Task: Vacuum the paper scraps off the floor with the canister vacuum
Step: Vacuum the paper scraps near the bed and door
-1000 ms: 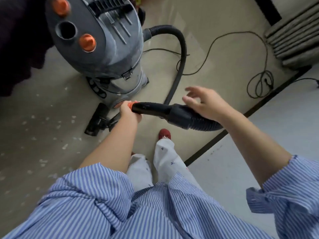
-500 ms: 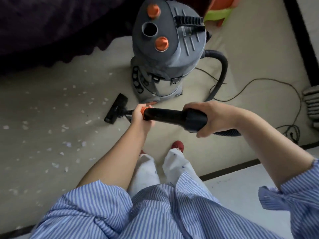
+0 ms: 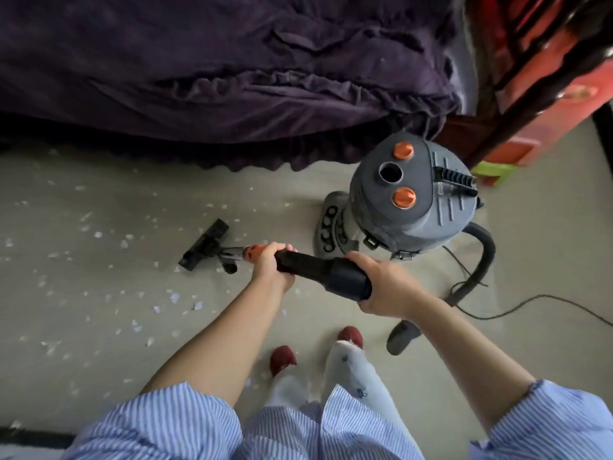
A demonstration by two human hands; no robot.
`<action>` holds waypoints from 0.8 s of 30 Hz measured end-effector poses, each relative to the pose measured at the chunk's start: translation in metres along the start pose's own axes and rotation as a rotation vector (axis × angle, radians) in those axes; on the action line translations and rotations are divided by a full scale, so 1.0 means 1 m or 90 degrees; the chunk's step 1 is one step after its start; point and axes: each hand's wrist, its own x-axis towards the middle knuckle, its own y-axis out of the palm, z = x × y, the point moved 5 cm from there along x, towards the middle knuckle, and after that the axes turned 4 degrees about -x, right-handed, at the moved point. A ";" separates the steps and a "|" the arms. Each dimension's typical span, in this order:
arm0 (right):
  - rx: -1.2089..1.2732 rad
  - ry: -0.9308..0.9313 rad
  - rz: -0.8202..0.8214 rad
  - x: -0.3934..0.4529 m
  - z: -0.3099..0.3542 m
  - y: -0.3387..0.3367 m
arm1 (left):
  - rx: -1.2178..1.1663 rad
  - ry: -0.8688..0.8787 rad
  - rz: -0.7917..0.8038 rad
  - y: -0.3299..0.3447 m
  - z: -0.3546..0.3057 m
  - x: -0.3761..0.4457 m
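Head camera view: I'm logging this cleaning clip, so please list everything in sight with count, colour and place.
canister vacuum: one, grey with two orange knobs, upright on the floor right of centre
hose: one, black, loops from the canister's right side
wand: one, black with an orange collar, held across the centre
floor nozzle: one, black, on the floor left of the canister
paper scraps: many, white, scattered on the left floor
power cord: one, black, right floor
bedspread: one, dark purple, top
cabinet: one, red, top right
floor: beige
slippers: two, dark red, bottom centre
sleeves: two, blue-striped, bottom
left hand: grips the wand's front
right hand: grips the wand's thick end
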 end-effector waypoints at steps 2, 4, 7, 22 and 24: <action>-0.004 0.004 -0.007 0.014 0.000 -0.005 | -0.007 0.009 -0.024 0.003 -0.008 0.007; -0.010 -0.004 -0.008 0.030 -0.004 -0.014 | -0.023 0.022 -0.035 0.009 -0.016 0.017; -0.020 -0.019 0.009 0.054 -0.014 -0.029 | -0.042 0.020 -0.058 0.021 -0.017 0.034; -0.122 0.260 -0.001 0.237 -0.214 -0.113 | -0.082 -0.013 -0.254 0.117 -0.004 0.095; -0.156 0.301 0.019 0.254 -0.226 -0.112 | -0.070 -0.021 -0.276 0.119 -0.004 0.100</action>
